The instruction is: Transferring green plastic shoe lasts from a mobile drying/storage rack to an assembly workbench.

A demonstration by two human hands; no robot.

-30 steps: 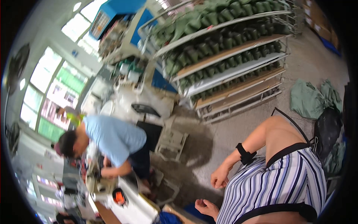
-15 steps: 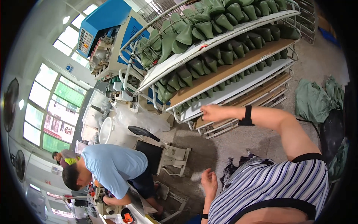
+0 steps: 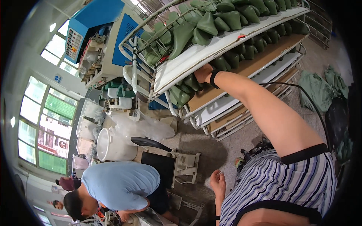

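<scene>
Closest in, the person wears a striped top, and the left hand (image 3: 218, 180) hangs low by their side, over the grey floor (image 3: 211, 141). Its fingers look loose and a bit open, and it holds nothing. The right hand (image 3: 203, 72) is stretched far up and out, with a black band at the wrist. It reaches in under the top shelf (image 3: 196, 56) of the metal rack (image 3: 241, 71), right among the green shoe forms (image 3: 181, 88) on the second shelf. It touches them, but the fingers are tucked behind the shelf edge, so I cannot tell if it has grabbed one or how far open it is. No shoe form is out of the rack in a hand, so the picking looks like it is only starting. The shelves are packed full with rows of green shoe forms, so lots are left. Off to the lower left, another person in a light blue shirt (image 3: 120, 184) bends over a worktop, busy with their own things. Near them stand a dark chair (image 3: 160, 158) and a white bucket (image 3: 113, 145). Farther back is a big blue machine (image 3: 96, 22), then tall windows (image 3: 45, 124). Some green bags (image 3: 320, 84) lie on the floor to the right.
</scene>
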